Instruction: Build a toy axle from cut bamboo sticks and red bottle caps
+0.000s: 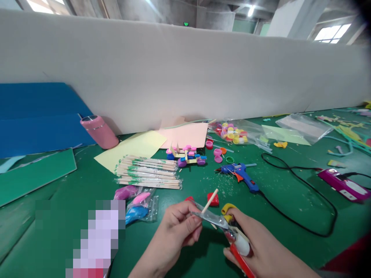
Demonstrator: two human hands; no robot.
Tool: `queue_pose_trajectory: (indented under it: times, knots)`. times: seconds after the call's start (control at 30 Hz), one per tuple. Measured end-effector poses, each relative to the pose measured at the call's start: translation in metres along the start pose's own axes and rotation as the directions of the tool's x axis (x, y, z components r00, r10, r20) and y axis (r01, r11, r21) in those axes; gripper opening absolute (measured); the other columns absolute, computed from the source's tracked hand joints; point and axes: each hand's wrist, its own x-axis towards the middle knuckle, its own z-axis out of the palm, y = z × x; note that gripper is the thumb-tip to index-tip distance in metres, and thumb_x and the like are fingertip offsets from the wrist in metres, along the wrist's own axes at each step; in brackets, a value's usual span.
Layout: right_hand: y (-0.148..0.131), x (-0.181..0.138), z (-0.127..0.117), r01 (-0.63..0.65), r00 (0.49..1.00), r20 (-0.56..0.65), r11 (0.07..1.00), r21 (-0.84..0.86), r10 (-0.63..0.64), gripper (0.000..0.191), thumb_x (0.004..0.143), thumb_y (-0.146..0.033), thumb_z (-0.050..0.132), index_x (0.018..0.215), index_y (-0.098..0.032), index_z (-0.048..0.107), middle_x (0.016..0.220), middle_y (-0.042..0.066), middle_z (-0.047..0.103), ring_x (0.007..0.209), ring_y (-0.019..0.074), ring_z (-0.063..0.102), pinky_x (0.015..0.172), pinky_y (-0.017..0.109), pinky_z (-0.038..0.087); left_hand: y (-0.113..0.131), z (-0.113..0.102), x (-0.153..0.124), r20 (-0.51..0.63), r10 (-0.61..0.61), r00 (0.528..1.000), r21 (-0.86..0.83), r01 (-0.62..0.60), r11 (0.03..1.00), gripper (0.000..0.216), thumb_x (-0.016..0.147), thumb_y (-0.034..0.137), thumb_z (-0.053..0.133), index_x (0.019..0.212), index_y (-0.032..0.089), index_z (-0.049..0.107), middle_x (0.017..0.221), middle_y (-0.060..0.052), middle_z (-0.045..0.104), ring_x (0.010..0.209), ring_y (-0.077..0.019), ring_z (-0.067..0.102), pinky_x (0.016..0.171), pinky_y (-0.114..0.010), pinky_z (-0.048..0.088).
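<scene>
Green tabletop (197, 177) runs up to a long white partition (174, 73), with bundled wrapped sticks (147, 172), small toy cars (191, 158) and a blue glue gun (242, 175) lying beyond the hands. Just in front of the person, a pale wooden stick (210, 200) slants upward beside the scissors (213, 219). The left hand (182, 224) has thumb and fingers drawn together in a pinch at its lower end; the blade hides part of that grip, and I cannot tell whether the edges bite the wood. The right hand (255, 235) is wrapped around the scissors' handles, one side yellow, the other red. The stick looks light, stiff and dry, likely to snap or splinter under pressure, so it is best pinched firmly near the blades, fingertips clear of the edges; the scissors, probably heavier, suit a full grip on the handles
</scene>
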Motion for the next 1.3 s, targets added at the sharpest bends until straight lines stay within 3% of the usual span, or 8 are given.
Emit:
queue_pose_trajectory:
  times: [0.1, 0.3, 0.53, 0.63, 0.73, 0.9, 1.1, 1.3]
  knots:
    - [0.003, 0.001, 0.003, -0.010, 1.000, 0.010, 1.000, -0.025, 0.010, 0.016, 0.073, -0.028, 0.053, 0.079, -0.023, 0.039, 0.067, -0.002, 0.055, 0.053, 0.0134, 0.044, 0.048, 0.023, 0.032, -0.001, 0.000, 0.001, 0.023, -0.036, 0.999, -0.034, 0.036, 0.999, 0.023, 0.071, 0.034, 0.064, 0.067, 0.014, 0.054, 0.044, 0.005, 0.045, 0.039, -0.0041, 0.029, 0.038, -0.018, 0.013]
    - [0.007, 0.004, 0.005, -0.061, 0.998, -0.032, 0.998, 0.000, 0.061, 0.017, 0.072, -0.027, 0.055, 0.081, -0.023, 0.041, 0.072, -0.002, 0.058, 0.058, 0.0142, 0.048, 0.051, 0.023, 0.033, -0.002, 0.006, 0.004, -0.213, 0.094, 0.973, 0.253, -0.038, 0.967, 0.022, 0.071, 0.034, 0.064, 0.066, 0.013, 0.058, 0.051, 0.003, 0.050, 0.045, -0.0047, 0.036, 0.041, -0.016, 0.022]
    - [0.006, 0.000, 0.000, -0.001, 1.000, -0.027, 1.000, 0.026, 0.002, 0.029, 0.071, -0.032, 0.058, 0.091, -0.023, 0.041, 0.080, -0.001, 0.058, 0.061, 0.0141, 0.048, 0.054, 0.023, 0.036, -0.004, 0.000, 0.003, -0.052, 0.036, 0.998, 0.067, -0.032, 0.997, 0.023, 0.074, 0.033, 0.061, 0.065, 0.013, 0.055, 0.046, 0.005, 0.046, 0.039, -0.0032, 0.028, 0.038, -0.017, 0.017]
    - [0.007, 0.000, 0.002, 0.004, 1.000, -0.011, 1.000, 0.030, -0.004, 0.024, 0.072, -0.030, 0.057, 0.087, -0.023, 0.040, 0.075, -0.002, 0.058, 0.058, 0.0135, 0.048, 0.051, 0.023, 0.035, -0.003, -0.001, 0.003, -0.016, 0.010, 1.000, 0.014, -0.010, 1.000, 0.023, 0.073, 0.035, 0.062, 0.066, 0.014, 0.054, 0.044, 0.005, 0.045, 0.038, -0.0030, 0.027, 0.038, -0.017, 0.014]
    - [0.010, 0.002, 0.006, -0.023, 1.000, -0.006, 1.000, 0.016, 0.024, 0.016, 0.074, -0.026, 0.053, 0.081, -0.023, 0.040, 0.068, -0.003, 0.058, 0.054, 0.0134, 0.048, 0.049, 0.023, 0.033, -0.001, 0.001, 0.004, -0.059, -0.008, 0.998, 0.093, 0.013, 0.996, 0.023, 0.072, 0.035, 0.063, 0.066, 0.014, 0.055, 0.046, 0.005, 0.046, 0.039, -0.0033, 0.029, 0.038, -0.017, 0.016]
    - [0.012, 0.004, 0.008, -0.052, 0.997, -0.055, 0.998, -0.020, 0.050, 0.017, 0.072, -0.027, 0.056, 0.081, -0.023, 0.042, 0.073, -0.001, 0.059, 0.059, 0.0149, 0.050, 0.052, 0.023, 0.034, 0.000, 0.005, 0.004, -0.187, 0.094, 0.978, 0.285, -0.038, 0.958, 0.024, 0.071, 0.036, 0.063, 0.065, 0.013, 0.058, 0.050, 0.003, 0.048, 0.044, -0.0052, 0.036, 0.041, -0.017, 0.023]
    - [0.008, 0.000, 0.002, -0.002, 1.000, -0.027, 1.000, 0.011, 0.002, 0.026, 0.071, -0.032, 0.058, 0.088, -0.024, 0.040, 0.077, -0.002, 0.057, 0.059, 0.0137, 0.047, 0.053, 0.023, 0.035, -0.001, 0.002, 0.003, -0.050, 0.026, 0.998, 0.095, -0.021, 0.995, 0.024, 0.072, 0.036, 0.062, 0.066, 0.013, 0.056, 0.045, 0.005, 0.045, 0.038, -0.0034, 0.029, 0.038, -0.017, 0.018]
    - [0.009, 0.001, 0.006, -0.015, 1.000, 0.018, 0.999, 0.035, 0.014, 0.020, 0.073, -0.030, 0.054, 0.080, -0.023, 0.037, 0.067, -0.004, 0.056, 0.054, 0.0129, 0.046, 0.049, 0.022, 0.033, -0.002, -0.001, 0.003, 0.031, -0.019, 0.999, -0.047, 0.020, 0.999, 0.023, 0.072, 0.034, 0.063, 0.067, 0.014, 0.054, 0.042, 0.006, 0.043, 0.038, -0.0039, 0.028, 0.038, -0.019, 0.014]
